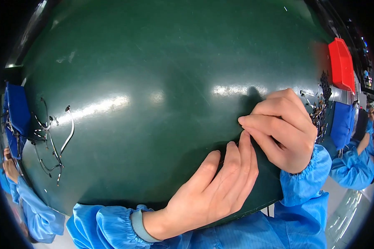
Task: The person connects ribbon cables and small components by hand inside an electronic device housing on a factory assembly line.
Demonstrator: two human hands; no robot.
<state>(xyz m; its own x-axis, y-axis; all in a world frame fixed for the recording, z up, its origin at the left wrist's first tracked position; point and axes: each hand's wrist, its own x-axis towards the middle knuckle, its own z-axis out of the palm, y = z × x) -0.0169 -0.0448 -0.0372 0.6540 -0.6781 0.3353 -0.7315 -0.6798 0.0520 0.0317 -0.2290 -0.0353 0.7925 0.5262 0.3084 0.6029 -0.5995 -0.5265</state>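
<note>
Two bare hands meet over the green bench (153,62). The right hand (284,128) is bent, with its fingertips close together; I cannot tell if they pinch something tiny. The left hand (211,189) has its thumb apart from its other fingers, and their tips come close to the right thumb. I cannot tell if they grasp anything. A pile of small dark parts and wires (320,110) lies just to the right of the right hand, away from its fingertips. A red bin (340,64) and a blue bin (342,124) are beside the pile. More loose wires (72,133) lie far to the left.
</note>
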